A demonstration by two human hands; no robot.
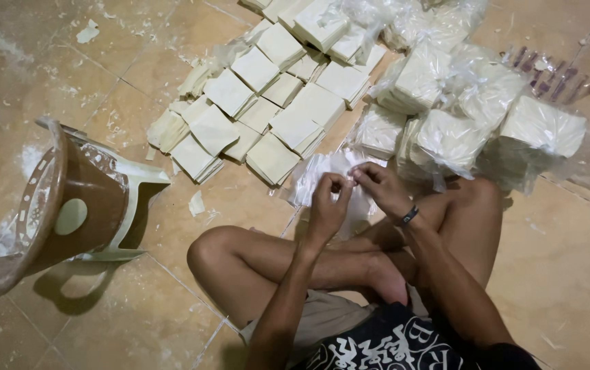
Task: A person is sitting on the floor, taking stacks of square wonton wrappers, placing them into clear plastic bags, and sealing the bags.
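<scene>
Sitting cross-legged on a tan tiled floor [569,274], person works both hands together over a small clear plastic bag [322,179] lying just ahead of the knees. Left hand [327,205] fingers curled, thumb and forefinger pinched on the bag's thin edge; right hand [380,186] likewise pinched on the same edge, fingertips of both hands nearly touching. Right wrist carries a dark wristband [410,216]. Bag sits on a loose stack of similar clear bags, between the hands and the piles beyond. Ahead left of the hands: unbagged stacks of pale square sheets [267,103], fanned in overlapping rows on the floor, some tilted. Ahead right: bagged stacks [445,103] of the same pale squares in crinkled clear plastic, heaped touching one another. Far right, behind the bagged heap, a clear pack with dark stick-like pieces [551,75], contents too blurred to tell. Left of the person, well apart from the hands, a brown and white plastic stool [76,205] lies tipped on its side. White powder and scraps [89,31] scattered over the tiles, thickest near the stool.
</scene>
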